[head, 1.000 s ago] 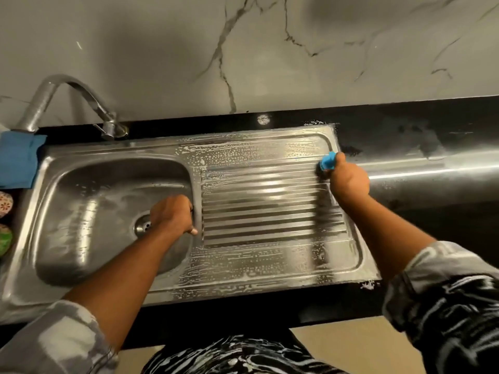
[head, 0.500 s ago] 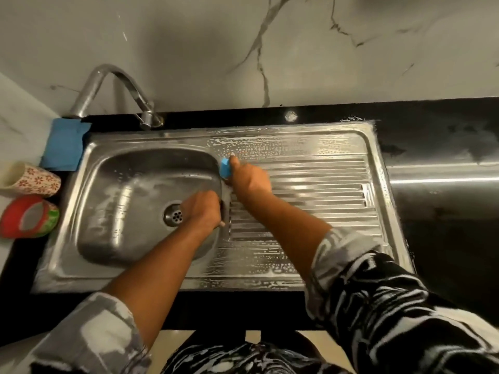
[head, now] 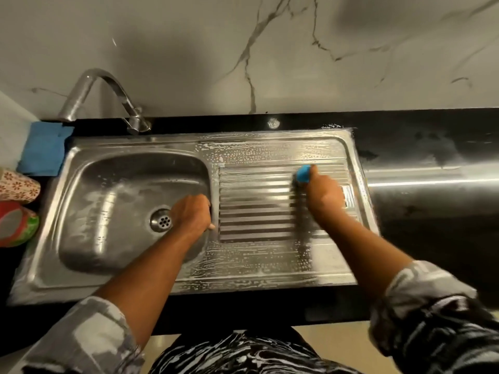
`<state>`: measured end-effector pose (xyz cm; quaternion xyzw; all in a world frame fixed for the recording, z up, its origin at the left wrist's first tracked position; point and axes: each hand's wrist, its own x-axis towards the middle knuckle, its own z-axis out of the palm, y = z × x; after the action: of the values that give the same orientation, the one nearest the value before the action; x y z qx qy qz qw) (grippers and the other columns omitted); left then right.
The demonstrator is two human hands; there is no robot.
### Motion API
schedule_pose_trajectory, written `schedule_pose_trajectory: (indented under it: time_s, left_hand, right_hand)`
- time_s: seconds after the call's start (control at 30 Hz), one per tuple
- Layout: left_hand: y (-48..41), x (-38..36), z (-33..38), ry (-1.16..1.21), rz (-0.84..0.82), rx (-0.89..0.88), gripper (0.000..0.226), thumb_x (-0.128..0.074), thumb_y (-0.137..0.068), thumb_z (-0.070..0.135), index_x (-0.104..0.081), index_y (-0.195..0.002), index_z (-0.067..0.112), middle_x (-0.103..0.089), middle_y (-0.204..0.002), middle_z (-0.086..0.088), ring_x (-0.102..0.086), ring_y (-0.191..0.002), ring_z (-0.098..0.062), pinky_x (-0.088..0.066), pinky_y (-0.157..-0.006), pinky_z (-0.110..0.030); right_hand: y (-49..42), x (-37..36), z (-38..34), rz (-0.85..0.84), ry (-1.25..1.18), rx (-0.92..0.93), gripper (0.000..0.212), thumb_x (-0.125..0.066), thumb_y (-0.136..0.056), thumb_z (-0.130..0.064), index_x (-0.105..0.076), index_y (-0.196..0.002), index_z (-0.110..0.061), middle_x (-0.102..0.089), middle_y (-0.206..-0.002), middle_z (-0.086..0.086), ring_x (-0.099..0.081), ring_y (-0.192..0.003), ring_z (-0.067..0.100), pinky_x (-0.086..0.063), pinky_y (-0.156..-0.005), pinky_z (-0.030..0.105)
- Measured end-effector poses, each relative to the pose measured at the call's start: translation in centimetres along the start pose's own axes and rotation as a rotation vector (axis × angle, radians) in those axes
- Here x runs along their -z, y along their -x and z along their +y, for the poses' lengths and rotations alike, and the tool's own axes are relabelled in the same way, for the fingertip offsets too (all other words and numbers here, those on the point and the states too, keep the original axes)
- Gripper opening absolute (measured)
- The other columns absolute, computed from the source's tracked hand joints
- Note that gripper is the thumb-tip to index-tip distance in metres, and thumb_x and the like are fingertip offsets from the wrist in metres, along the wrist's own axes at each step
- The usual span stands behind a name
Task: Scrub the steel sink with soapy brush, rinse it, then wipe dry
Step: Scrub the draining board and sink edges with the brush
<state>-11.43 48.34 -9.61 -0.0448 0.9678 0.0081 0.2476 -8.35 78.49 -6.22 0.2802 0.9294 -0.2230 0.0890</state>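
Presently right hand [head: 325, 197] grasps brush [head: 303, 174] on ribs [head: 256, 211] right of bowl [head: 94, 238], ribs' long axis pointing at bowl; left hand [head: 193, 214], clenched on bowl rim, sits nearer.

Black fabric shirt front [head: 243, 356] streaked with wavy white marks. Left of it, a grey-and-white mottled fabric sleeve [head: 81, 340], ending mid-forearm. Right of it, a darker black-and-white patterned sleeve [head: 434, 317] with a pale bunched cuff.

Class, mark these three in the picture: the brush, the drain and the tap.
brush [head: 303, 174], head view, on its blue top.
drain [head: 162, 220], head view, centre of the strainer.
tap [head: 100, 74], head view, top of the curved spout.
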Motion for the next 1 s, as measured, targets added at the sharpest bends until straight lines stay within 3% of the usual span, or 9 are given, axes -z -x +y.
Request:
schedule_pose_trajectory:
  time_s: [0.07,0.13,0.23,0.37,0.43,0.6,0.77,0.87,1.0]
  left_hand:
    - [-0.3,0.2,0.2,-0.023,-0.027,0.019,0.040,-0.101,-0.064,0.040,-0.079,-0.090,0.020,-0.079,-0.087,-0.002,-0.074,-0.084,-0.027,-0.050,-0.064,-0.033]
    - [-0.6,0.4,0.6,-0.044,-0.016,0.018,0.034,-0.098,-0.071,0.035,-0.078,-0.093,0.020,-0.078,-0.087,-0.002,-0.073,-0.083,-0.025,-0.050,-0.067,-0.033]
    - [-0.8,0.4,0.7,-0.082,0.032,0.023,0.016,-0.083,-0.084,0.024,-0.077,-0.096,0.016,-0.078,-0.095,-0.005,-0.074,-0.092,-0.028,-0.048,-0.069,-0.033]
    - [-0.8,-0.4,0.5,-0.093,0.056,0.003,0.007,-0.078,-0.087,0.021,-0.079,-0.094,0.018,-0.079,-0.092,-0.002,-0.074,-0.090,-0.029,-0.045,-0.066,-0.031]
    - [-0.9,-0.6,0.4,-0.103,0.079,-0.002,0.009,-0.077,-0.088,0.023,-0.080,-0.095,0.018,-0.079,-0.093,-0.002,-0.074,-0.090,-0.029,-0.045,-0.064,-0.031]
    - [-0.9,-0.6,0.6,-0.109,0.087,0.022,0.012,-0.081,-0.085,0.024,-0.081,-0.096,0.018,-0.079,-0.094,-0.002,-0.075,-0.092,-0.028,-0.047,-0.065,-0.031]
    - [-0.6,0.0,0.9,-0.098,0.050,0.045,0.021,-0.092,-0.078,0.028,-0.081,-0.094,0.020,-0.079,-0.086,-0.001,-0.075,-0.088,-0.025,-0.047,-0.064,-0.030]
    - [0.3,0.5,1.2,-0.016,0.112,0.075,0.006,-0.076,-0.091,0.017,-0.080,-0.094,0.016,-0.078,-0.080,-0.002,-0.075,-0.089,-0.024,-0.043,-0.062,-0.030]
    - [2.5,0.9,1.0,0.126,0.166,0.109,0.021,-0.058,-0.095,0.018,-0.077,-0.095,0.012,-0.077,-0.101,-0.009,-0.072,-0.098,-0.031,-0.041,-0.067,-0.034]
  right_hand:
    - [1.1,-3.4,-4.6,-0.095,-0.026,0.049,0.060,-0.019,-0.107,-0.059,-0.063,-0.095,-0.020,-0.066,-0.085,0.005,-0.053,-0.064,0.013,-0.036,-0.052,0.030]
    - [2.7,-6.0,-9.0,-0.185,0.015,0.142,0.049,-0.031,-0.108,-0.053,-0.060,-0.129,-0.019,-0.069,-0.092,0.007,-0.065,-0.076,0.021,-0.052,-0.063,0.035]
    - [4.7,-7.0,-11.2,-0.267,0.135,0.326,0.059,-0.049,-0.106,-0.021,-0.022,-0.158,-0.026,-0.068,-0.103,0.012,-0.068,-0.087,0.030,-0.056,-0.068,0.042]
    - [1.1,-3.5,-3.4,-0.182,0.082,0.217,0.035,-0.037,-0.109,-0.034,-0.047,-0.141,-0.025,-0.070,-0.102,0.011,-0.055,-0.074,0.023,-0.044,-0.068,0.036]
    - [-0.5,-0.2,1.8,-0.101,0.034,0.075,0.043,-0.028,-0.110,-0.043,-0.060,-0.126,-0.019,-0.069,-0.100,0.013,-0.060,-0.079,0.027,-0.045,-0.074,0.036]
    - [-3.1,4.0,9.6,0.124,0.172,-0.051,0.031,-0.037,-0.105,-0.021,-0.041,-0.136,-0.019,-0.068,-0.107,0.022,-0.066,-0.093,0.043,-0.042,-0.069,0.042]
    - [-1.7,2.1,6.2,0.073,0.047,-0.010,0.029,-0.037,-0.106,-0.029,-0.050,-0.128,-0.016,-0.069,-0.099,0.017,-0.067,-0.088,0.038,-0.043,-0.070,0.039]
    - [-0.4,-0.6,2.0,0.019,-0.081,0.002,0.054,-0.023,-0.108,-0.052,-0.064,-0.103,-0.019,-0.069,-0.088,0.011,-0.058,-0.067,0.020,-0.041,-0.066,0.036]
    - [2.3,-4.8,-5.1,-0.144,0.009,0.233,0.041,-0.025,-0.110,-0.041,-0.050,-0.137,-0.025,-0.070,-0.109,0.016,-0.064,-0.085,0.033,-0.045,-0.073,0.037]
